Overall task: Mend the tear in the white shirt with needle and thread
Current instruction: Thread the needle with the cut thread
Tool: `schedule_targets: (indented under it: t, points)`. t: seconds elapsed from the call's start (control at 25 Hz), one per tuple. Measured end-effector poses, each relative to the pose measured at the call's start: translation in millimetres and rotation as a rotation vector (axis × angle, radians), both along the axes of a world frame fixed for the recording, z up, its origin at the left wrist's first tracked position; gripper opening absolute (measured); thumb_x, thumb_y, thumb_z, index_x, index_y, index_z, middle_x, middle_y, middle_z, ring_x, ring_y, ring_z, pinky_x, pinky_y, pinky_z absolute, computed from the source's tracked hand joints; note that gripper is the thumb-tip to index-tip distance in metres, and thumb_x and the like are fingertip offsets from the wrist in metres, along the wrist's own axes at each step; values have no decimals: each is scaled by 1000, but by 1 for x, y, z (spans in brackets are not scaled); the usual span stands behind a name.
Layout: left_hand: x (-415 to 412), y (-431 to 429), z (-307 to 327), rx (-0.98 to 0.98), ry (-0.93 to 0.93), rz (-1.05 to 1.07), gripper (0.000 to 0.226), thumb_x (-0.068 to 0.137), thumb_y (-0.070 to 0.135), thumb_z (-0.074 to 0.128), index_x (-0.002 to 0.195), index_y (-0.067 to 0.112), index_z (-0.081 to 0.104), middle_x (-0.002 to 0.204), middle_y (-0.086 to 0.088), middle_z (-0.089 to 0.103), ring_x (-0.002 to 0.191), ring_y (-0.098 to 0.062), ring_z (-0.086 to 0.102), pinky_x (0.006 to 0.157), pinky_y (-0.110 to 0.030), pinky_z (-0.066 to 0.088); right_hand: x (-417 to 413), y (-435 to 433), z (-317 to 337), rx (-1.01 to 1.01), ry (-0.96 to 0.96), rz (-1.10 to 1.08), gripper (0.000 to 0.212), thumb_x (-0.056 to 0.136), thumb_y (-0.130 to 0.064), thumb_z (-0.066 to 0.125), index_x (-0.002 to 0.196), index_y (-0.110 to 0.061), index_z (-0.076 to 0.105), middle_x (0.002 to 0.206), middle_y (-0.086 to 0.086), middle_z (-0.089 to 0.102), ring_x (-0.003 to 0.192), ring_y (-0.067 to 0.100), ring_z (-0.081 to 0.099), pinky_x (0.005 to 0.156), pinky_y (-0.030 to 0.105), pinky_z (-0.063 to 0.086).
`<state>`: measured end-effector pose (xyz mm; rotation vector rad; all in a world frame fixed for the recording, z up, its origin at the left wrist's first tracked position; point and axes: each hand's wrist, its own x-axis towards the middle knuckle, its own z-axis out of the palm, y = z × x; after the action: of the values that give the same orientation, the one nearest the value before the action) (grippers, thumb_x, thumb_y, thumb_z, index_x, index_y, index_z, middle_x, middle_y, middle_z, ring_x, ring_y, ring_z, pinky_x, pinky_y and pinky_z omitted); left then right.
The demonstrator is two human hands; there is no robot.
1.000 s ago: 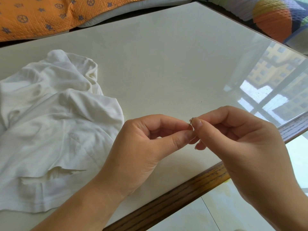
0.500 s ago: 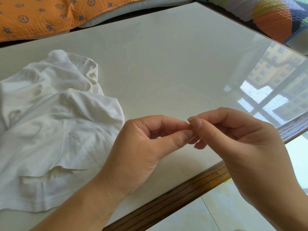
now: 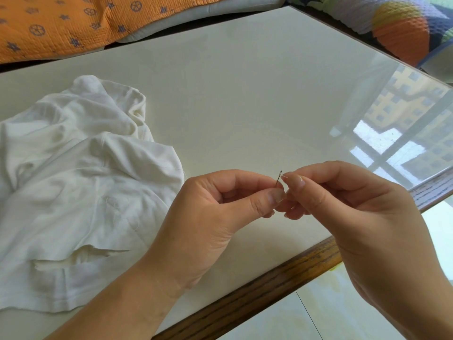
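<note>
Left hand [image 3: 210, 212] pinches the needle [image 3: 279, 178] between thumb and forefinger, with the eye end poking up clear so the hole is reachable. Right hand [image 3: 355, 217] has its fingers curled, thumb and forefinger nipping what looks like the thread [image 3: 283, 176] tip just beside the eye; likely the threading step. White shirt [image 3: 81, 192] lies crumpled on the table [image 3: 245, 94] to the left, tear [image 3: 98, 253] facing up, not yet stitched.

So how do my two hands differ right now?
The left hand pinches the needle, eye end up, between thumb and forefinger; the right hand pinches what looks like the thread end beside the eye. The left hand is over the table; the right wrist hangs past its edge. Both have curled fingers.
</note>
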<state>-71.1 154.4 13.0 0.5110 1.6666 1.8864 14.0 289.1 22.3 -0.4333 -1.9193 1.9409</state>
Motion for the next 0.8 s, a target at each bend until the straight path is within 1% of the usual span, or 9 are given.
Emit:
schedule_targets:
  t: [0.08, 0.24, 0.44, 0.48, 0.52, 0.56, 0.64, 0.8]
  points:
    - [0, 0, 0, -2, 3, -6, 16, 62, 28, 75, 77, 25, 81, 73, 1, 76, 70, -10, 71, 69, -16, 54, 0, 0, 0, 3, 3, -6, 12, 68, -28, 72, 74, -19, 77, 66, 7, 72, 62, 16, 68, 61, 21, 53]
    - [-1, -1, -1, 2, -1, -4, 15, 63, 26, 76, 77, 22, 80, 75, -7, 76, 73, -12, 73, 70, -17, 54, 0, 0, -1, 3, -6, -24, 9, 69, -25, 72, 73, -19, 77, 66, 7, 72, 60, 15, 67, 62, 21, 54]
    - [-2, -1, -2, 5, 8, -9, 17, 63, 26, 76, 78, 21, 80, 75, -4, 76, 75, -12, 73, 70, -17, 54, -1, 0, -1, -7, 20, -26, 6, 68, -23, 72, 70, -18, 76, 64, 6, 71, 59, 13, 67, 61, 19, 53]
    - [-2, -1, -2, 7, 8, -10, 17, 63, 25, 76, 79, 19, 80, 76, -4, 76, 74, -12, 73, 70, -17, 54, -2, 2, -4, -12, 21, -4, 3, 71, -20, 73, 71, -18, 76, 66, 7, 72, 61, 14, 67, 62, 20, 54]
    - [-2, -1, -2, 8, 9, -12, 17, 64, 24, 76, 79, 18, 80, 76, -4, 76, 74, -12, 73, 70, -17, 54, -3, 5, -7, -21, 20, 41, 5, 75, -14, 73, 72, -18, 75, 69, 7, 73, 65, 16, 69, 65, 24, 55]
    - [-2, -1, -1, 10, 10, -15, 16, 65, 24, 75, 79, 18, 80, 76, -4, 77, 74, -11, 73, 70, -17, 54, -5, 8, -10, -29, 22, 99, 11, 80, -8, 71, 75, -17, 74, 74, 8, 73, 70, 19, 71, 69, 29, 57]
    - [-1, -1, -1, 9, 17, -23, 15, 65, 24, 75, 79, 20, 80, 76, -2, 77, 74, -11, 73, 70, -16, 54, -6, 12, -15, -41, 17, 154, 15, 86, -3, 67, 79, -15, 73, 79, 9, 74, 77, 25, 72, 73, 37, 59]
    - [-1, 0, 0, 11, 20, -25, 14, 65, 24, 75, 78, 20, 80, 74, -1, 76, 72, -9, 73, 69, -15, 54, -6, 14, -18, -50, 15, 134, 10, 87, -2, 67, 81, -8, 72, 79, 9, 74, 78, 26, 72, 74, 39, 60]
